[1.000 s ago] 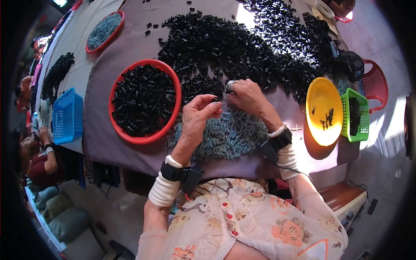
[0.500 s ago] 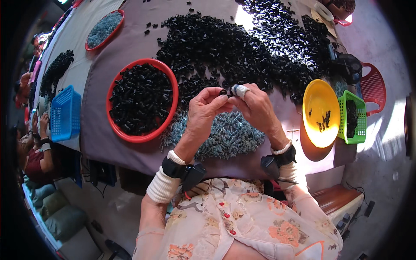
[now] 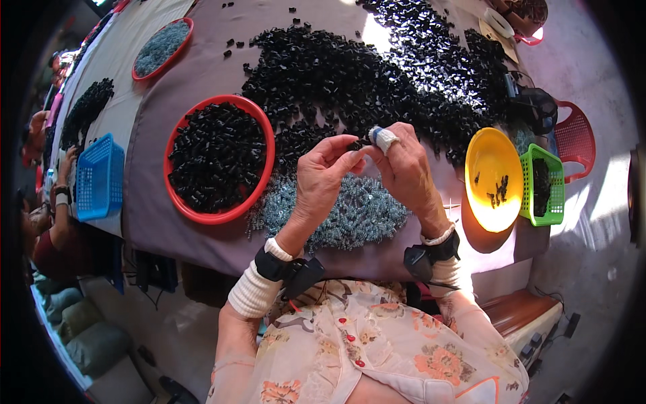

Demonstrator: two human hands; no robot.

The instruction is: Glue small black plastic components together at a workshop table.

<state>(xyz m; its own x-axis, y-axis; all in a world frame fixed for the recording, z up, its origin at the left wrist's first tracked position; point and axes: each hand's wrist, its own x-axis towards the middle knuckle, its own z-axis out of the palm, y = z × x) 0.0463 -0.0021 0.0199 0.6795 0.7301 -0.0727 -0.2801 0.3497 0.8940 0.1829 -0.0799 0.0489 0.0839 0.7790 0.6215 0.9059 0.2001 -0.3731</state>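
Note:
My left hand (image 3: 324, 176) and my right hand (image 3: 405, 165) meet fingertip to fingertip over the table. Between their pinched fingers is a small black plastic part (image 3: 359, 143), mostly covered by the fingers. A white wrap with a blue band circles one finger of my right hand. Just below the hands lies a heap of small grey-blue springs (image 3: 343, 219). Beyond them spreads a large pile of loose black plastic parts (image 3: 330, 67). To the left, a red round basin (image 3: 268, 172) is filled with similar black pieces.
On the right stand a yellow bowl (image 3: 488, 148) holding a few black pieces and a green basket (image 3: 557, 192). A blue basket (image 3: 101, 178) and a smaller red tray of springs (image 3: 161, 48) are at the left. Another person's arm (image 3: 62, 209) shows at the far left edge.
My fingertips have drawn closer around the black part, which shows less of its ring-like end. The other person's arm at the far left has shifted.

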